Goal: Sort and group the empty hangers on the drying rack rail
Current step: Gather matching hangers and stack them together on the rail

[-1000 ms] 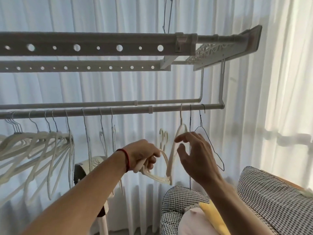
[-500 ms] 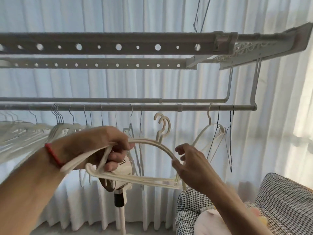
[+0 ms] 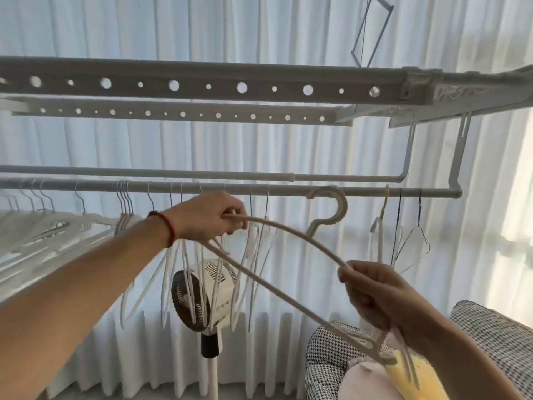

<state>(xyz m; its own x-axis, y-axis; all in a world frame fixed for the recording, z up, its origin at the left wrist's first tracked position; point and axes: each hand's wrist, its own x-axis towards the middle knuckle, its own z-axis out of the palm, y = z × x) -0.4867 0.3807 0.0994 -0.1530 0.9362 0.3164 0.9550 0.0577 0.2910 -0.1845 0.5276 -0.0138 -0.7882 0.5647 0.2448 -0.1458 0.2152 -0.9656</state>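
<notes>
Both hands hold one big cream hanger (image 3: 291,241). The left hand (image 3: 212,216) pinches one end, the right hand (image 3: 375,293) grips the other. Its hook (image 3: 331,207) sits right by the rail (image 3: 288,188).

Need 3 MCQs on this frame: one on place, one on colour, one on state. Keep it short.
1. Where is the cream hanger's hook?
A. at the rail
B. on the sofa
C. on the fan

2. What colour is the wristband?
A. blue
B. red
C. green

3. What is the right hand doing?
A. hanging open
B. gripping the hanger's end
C. pressing the curtain

Answers:
1 A: the hook sits up at the rail.
2 B: a red band circles the left wrist.
3 B: its fingers curl round the hanger's end, while the left hand holds the other end.
</notes>
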